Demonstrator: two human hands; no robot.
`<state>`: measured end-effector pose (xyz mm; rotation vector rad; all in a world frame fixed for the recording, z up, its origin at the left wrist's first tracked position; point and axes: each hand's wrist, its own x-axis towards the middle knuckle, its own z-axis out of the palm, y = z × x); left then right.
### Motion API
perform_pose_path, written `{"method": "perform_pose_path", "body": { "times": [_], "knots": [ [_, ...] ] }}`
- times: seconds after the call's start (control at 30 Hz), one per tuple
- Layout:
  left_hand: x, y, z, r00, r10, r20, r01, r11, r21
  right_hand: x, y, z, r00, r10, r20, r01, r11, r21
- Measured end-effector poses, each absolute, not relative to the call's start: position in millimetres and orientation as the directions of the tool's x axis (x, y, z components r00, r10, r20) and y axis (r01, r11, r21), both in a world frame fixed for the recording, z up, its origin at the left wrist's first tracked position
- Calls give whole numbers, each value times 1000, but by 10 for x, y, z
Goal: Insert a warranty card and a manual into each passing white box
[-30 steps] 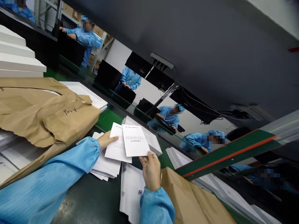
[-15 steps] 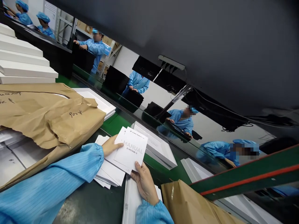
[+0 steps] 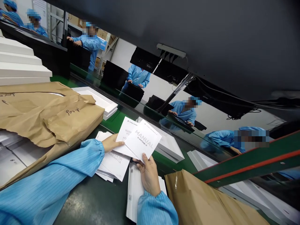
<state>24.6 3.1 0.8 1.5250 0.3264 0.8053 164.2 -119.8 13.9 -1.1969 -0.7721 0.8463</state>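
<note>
My right hand (image 3: 148, 172) pinches the lower corner of a white booklet printed "MANUAL" (image 3: 144, 143) and holds it up over the bench. Behind it is a second white card (image 3: 126, 133), which my left hand (image 3: 112, 143) grips at its left edge. Under both hands lies a fanned stack of white leaflets (image 3: 112, 165), the top one printed "GARANTIA". A second stack of white booklets (image 3: 135, 190) lies below my right wrist. Both arms wear blue sleeves.
A crumpled brown paper bag (image 3: 44, 115) lies at left over white sheets, another brown bag (image 3: 206, 203) at lower right. White boxes (image 3: 168, 147) sit on the green belt (image 3: 117, 120). Stacked white foam slabs (image 3: 21, 62) stand far left. Several people in blue work behind.
My right hand has lifted the manual up and to the right, uncovering more of the card behind it. The camera view has shifted slightly.
</note>
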Motion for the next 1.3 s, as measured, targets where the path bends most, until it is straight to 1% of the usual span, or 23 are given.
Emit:
{"method": "perform_pose_path", "body": {
  "times": [0.1, 0.2, 0.3, 0.57, 0.8, 1.3],
  "knots": [
    [267, 33, -14, 649, 706, 283, -270, -134, 954, 1652, -1188, 110, 437, 898, 42, -132, 111, -985],
    [278, 39, -29, 632, 723, 278, -283, -119, 952, 1670, -1188, 94, 416, 909, -8, -208, 87, -974],
    [278, 42, -34, 639, 719, 273, -281, -111, 953, 1691, -1195, 90, 375, 925, -53, -280, 59, -958],
    [264, 21, -3, 655, 719, 233, -259, -77, 963, 1711, -1204, 88, 329, 937, -115, -357, 11, -934],
    [271, 36, -11, 656, 726, 205, -228, -68, 971, 1720, -1192, 74, 326, 936, -133, -384, 2, -923],
    [271, 32, -8, 665, 718, 205, -232, -63, 971, 1730, -1202, 71, 282, 947, -155, -409, -27, -912]
  ]
}}
